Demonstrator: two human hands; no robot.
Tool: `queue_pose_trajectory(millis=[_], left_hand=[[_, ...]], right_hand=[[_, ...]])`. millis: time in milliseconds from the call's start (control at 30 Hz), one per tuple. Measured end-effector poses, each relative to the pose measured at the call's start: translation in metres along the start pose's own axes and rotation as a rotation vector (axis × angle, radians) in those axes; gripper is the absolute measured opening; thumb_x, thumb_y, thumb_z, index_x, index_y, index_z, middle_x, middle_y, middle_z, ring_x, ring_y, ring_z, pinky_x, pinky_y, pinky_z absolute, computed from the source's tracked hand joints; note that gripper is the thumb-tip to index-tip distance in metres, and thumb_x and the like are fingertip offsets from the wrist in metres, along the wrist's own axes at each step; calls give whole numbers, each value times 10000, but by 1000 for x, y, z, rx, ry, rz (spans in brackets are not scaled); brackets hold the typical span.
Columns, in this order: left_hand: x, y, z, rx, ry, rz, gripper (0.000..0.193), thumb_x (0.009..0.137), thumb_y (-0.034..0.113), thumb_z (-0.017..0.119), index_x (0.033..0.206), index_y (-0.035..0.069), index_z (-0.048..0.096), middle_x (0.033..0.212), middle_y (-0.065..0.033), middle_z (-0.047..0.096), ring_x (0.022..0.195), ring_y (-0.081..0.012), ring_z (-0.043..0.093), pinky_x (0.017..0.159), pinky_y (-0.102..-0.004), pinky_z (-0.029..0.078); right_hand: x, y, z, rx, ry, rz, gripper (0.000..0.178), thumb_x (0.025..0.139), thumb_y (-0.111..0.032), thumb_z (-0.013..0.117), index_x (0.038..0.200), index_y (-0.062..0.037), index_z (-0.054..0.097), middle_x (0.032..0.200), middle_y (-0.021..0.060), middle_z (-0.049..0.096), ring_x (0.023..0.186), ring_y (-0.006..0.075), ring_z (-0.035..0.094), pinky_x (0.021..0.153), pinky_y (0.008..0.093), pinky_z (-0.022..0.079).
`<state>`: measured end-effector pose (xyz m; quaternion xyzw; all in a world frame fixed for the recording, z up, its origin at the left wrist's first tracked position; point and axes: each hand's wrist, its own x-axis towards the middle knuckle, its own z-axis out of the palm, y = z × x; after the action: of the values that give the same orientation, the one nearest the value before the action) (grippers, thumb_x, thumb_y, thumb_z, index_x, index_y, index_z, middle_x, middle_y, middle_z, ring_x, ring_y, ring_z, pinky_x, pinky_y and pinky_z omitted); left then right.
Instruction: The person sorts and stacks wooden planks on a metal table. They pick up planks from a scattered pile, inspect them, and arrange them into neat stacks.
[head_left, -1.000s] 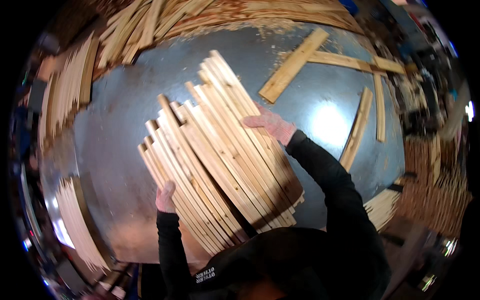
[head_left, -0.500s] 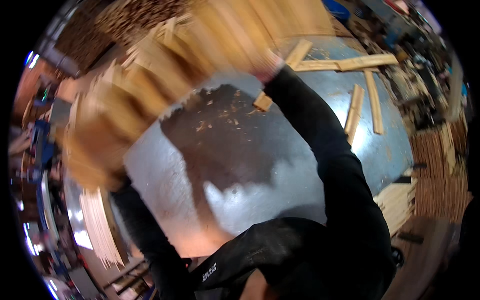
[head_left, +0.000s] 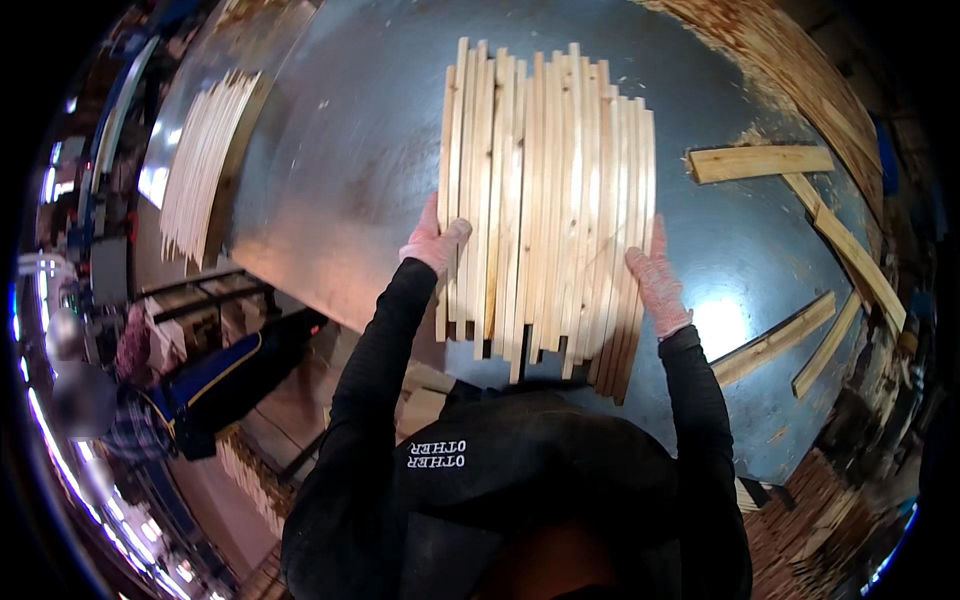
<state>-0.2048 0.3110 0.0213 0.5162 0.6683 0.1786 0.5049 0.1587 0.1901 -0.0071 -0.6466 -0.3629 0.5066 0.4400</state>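
A bundle of narrow wooden slats [head_left: 545, 200] stands side by side over the metal table in front of my body. The slats are pale, some with knots, and their ends are uneven at both top and bottom. My left hand [head_left: 435, 240], in a pinkish glove, presses the bundle's left side with the thumb over the face. My right hand [head_left: 658, 282], gloved alike, grips the right side. Both hands squeeze the row between them. The fingers behind the slats are partly hidden.
The grey metal table [head_left: 340, 150] lies under the bundle. Loose wooden boards [head_left: 765, 162] lie on its right side amid shavings. Another slat stack [head_left: 212, 165] rests at the left. A person [head_left: 135, 410] in a plaid sleeve is at the far left, and slat piles [head_left: 800, 520] stand lower right.
The slats, blurred and spread at the upper left, are now gathered upright in front of me. Both hands have come nearer my body, and the view has turned.
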Motion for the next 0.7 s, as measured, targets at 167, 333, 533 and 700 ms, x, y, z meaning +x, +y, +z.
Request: queue_pose_trajectory(millis=[167, 333, 533, 700], left_hand=[[-21, -28, -9, 441, 82, 63, 753, 885, 553, 561, 1476, 129, 367, 1455, -177, 450, 1270, -370, 492, 1080, -430, 372], [-38, -56, 1, 173, 287, 105, 649, 914, 502, 522, 1450, 159, 398, 1285, -218, 590, 1172, -404, 564, 1009, -474, 422], [-14, -79, -90, 425, 451, 54, 565, 912, 459, 566, 1344, 100, 507, 1171, -207, 653, 1066, -364, 633, 875, -419, 499], [12, -137, -187, 439, 574, -16, 568, 953, 486, 408, 1390, 137, 508, 1273, -175, 621, 1190, -316, 587, 1027, -393, 431]], right_hand=[[-10, -6, 13, -205, 107, 32, 719, 979, -285, 592, 1527, -3, 223, 1413, 167, 488, 1263, 221, 479, 1049, 302, 372], [-22, -21, 39, -217, 26, -34, 755, 960, -257, 624, 1526, 14, 205, 1378, 160, 517, 1229, 204, 492, 1045, 300, 379], [-30, -25, 122, -8, -164, -11, 831, 894, -162, 686, 1531, -4, 175, 1300, 157, 567, 1102, 208, 583, 935, 322, 496], [-20, -34, 191, -289, -394, -58, 999, 855, -348, 697, 1534, 29, 69, 1567, 279, 190, 1451, 380, 233, 1178, 356, 230]])
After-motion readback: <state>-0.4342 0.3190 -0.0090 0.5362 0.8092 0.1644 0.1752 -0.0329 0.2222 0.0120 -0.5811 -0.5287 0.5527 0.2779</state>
